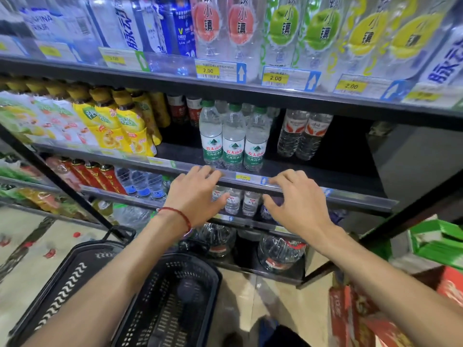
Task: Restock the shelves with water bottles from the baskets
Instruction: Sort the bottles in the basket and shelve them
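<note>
Head view gives me both bare hands raised at the front edge of the black metal middle shelf (325,171). The left hand (198,194), with a red cord bracelet (178,214) at its wrist, is open, its fingers spread and lightly bent. Its fingertips lie over the clear price rail (363,197) along that edge, and it grips nothing. I cannot tell whether they press on the rail. The right hand (298,200) is likewise open with fingers splayed. Its fingertips reach the same rail just beside a yellow price tag (242,177), and it holds nothing either.

Three clear plastic water bottles with green caps and green-and-white labels (233,140) stand upright in a row at the shelf's front edge, touching one another, just behind the gap between the hands. I make out more green caps behind them. To their right, apart from them, two clear bottles with red-and-white labels (304,134) stand further back from the edge. Toward the shelf's left end, yellow-labelled drink bottles with yellow caps (125,123) crowd up to the front edge.

Under the forearms sits a black plastic basket with perforated walls (198,284). Against its left side is a second black basket with a white zigzag rim (62,279). Their insides are too dark for me to read. Between the hands, small clear bottles (240,202) show on the shelf below, and large clear water jugs (280,251) stand on the bottom shelf.
</note>
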Available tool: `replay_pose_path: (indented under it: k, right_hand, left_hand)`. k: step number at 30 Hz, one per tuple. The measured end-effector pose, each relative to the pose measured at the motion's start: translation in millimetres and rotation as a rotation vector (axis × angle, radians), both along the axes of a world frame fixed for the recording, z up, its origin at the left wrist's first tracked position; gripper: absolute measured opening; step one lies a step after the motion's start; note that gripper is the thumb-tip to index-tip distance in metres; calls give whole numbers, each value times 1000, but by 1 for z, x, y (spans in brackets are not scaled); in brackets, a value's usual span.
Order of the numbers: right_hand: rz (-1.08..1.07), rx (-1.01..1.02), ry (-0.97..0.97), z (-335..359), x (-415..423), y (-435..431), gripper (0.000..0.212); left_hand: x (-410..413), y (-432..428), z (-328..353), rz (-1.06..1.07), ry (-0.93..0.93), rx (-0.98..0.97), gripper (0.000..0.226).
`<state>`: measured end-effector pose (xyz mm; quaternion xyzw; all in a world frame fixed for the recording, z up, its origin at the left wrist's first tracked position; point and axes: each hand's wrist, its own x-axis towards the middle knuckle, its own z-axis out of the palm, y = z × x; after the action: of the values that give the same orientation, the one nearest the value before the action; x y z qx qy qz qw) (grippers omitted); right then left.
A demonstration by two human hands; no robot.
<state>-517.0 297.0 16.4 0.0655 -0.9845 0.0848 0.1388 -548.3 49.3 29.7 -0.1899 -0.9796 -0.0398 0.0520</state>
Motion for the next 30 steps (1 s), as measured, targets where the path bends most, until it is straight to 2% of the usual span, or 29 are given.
replay_pose_path:
  k: [6, 14, 18, 23, 30]
  right_hand:
    - [84, 57, 41, 14, 40, 4, 37]
    - [290, -70, 217, -5, 110, -10, 34]
    - [378, -91, 104, -20, 152, -41, 37]
    - [552, -33, -12, -33, 197, -102, 40]
    - [639, 70, -85, -56, 257, -218, 42]
  left_hand:
    - [50, -1, 17, 84, 48, -42, 56]
    - [171, -14, 6, 257, 69, -20, 61]
    - [247, -35, -14, 366, -54, -60, 60]
    - [324, -81, -25, 485, -68, -84, 60]
    - [400, -184, -46, 567, -74, -131, 50]
